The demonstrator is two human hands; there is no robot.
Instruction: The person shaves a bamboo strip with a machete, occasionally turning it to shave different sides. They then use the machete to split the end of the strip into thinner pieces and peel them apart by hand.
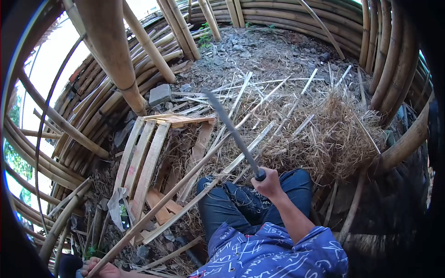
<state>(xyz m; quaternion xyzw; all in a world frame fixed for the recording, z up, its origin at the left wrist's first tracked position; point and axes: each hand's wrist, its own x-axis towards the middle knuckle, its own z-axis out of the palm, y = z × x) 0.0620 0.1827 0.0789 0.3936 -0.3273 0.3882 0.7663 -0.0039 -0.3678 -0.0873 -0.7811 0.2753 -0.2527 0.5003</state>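
Observation:
My right hand [269,183], closed round a dark handle, holds a machete [234,133] whose long grey blade points up and forward over the shavings. At the lower left my left hand [101,268] grips the near end of a long bamboo strip [185,179]. That strip slants away to the upper right, passing behind the blade in this view. Just right of it a paler split bamboo strip [189,205] runs at a similar slant across my leg. Thin curly shavings lie on my jeans [294,190].
A slatted wooden crate [150,160] stands to the left of my legs, a concrete block [160,94] beyond it. Shavings [324,139] heap up ahead and to the right among several loose strips. Upright bamboo poles [109,51] and stacked bamboo walls [296,16] surround the rubble ground.

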